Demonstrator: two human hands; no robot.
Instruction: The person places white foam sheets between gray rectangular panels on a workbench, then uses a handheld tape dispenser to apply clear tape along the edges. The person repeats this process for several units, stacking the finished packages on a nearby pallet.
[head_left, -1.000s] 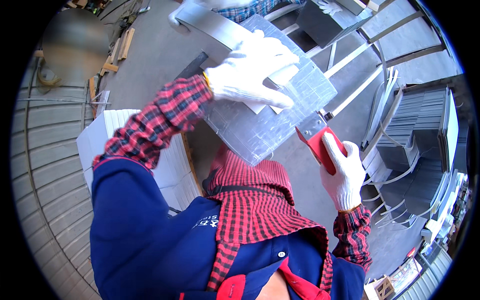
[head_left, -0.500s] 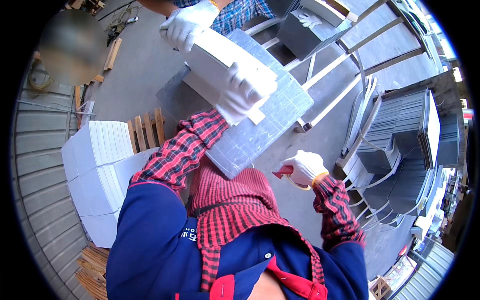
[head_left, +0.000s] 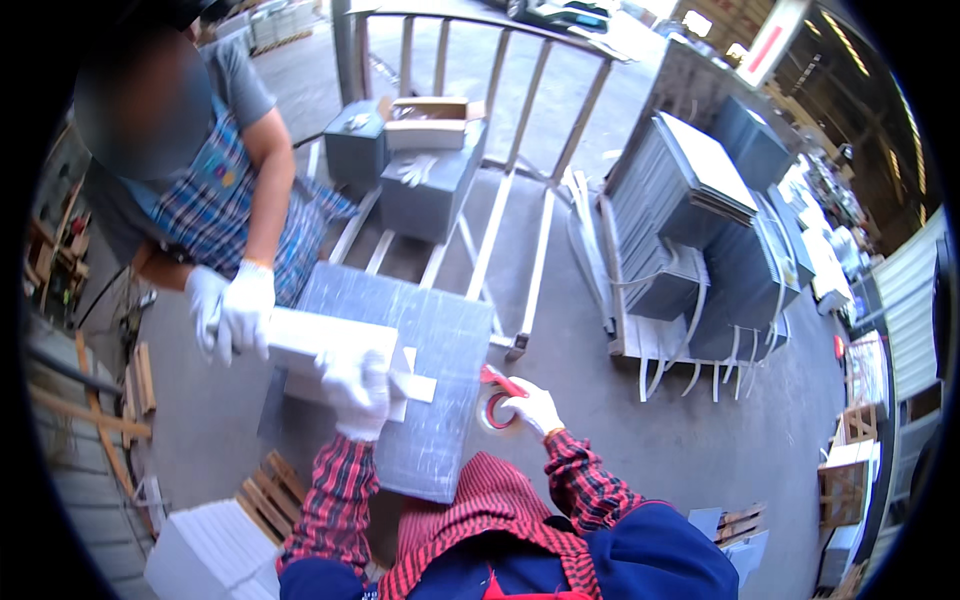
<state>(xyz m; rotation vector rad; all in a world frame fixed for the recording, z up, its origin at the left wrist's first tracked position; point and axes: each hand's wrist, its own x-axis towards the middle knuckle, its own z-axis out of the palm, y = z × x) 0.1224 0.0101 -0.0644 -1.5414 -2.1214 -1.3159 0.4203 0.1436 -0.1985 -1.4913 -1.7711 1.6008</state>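
My left hand (head_left: 356, 392), in a white work glove, grips the near side of a long white block (head_left: 335, 332) lying on a scuffed grey table slab (head_left: 445, 440). White flat pieces (head_left: 408, 387) lie beside and partly under the block. Off the slab's right edge, my gloved right hand (head_left: 535, 408) is closed around a red tape dispenser (head_left: 492, 410) with a roll in it. A co-worker's two gloved hands (head_left: 243, 312) are at the block's far left end; one rests on it. My left fingers are partly blurred against the white surface.
Behind the slab stand a metal rack (head_left: 488, 240) and grey boxes (head_left: 425, 205), with an open carton (head_left: 428, 125) on top. Strapped stacks of grey panels (head_left: 690, 270) sit on a pallet at right. White stacked blocks (head_left: 215, 545) stand at lower left, by a wooden pallet (head_left: 270, 500).
My view has lifted, showing more of the co-worker and the rack. My right hand has brought the tape dispenser closer to the slab. My left hand stays at the white block.
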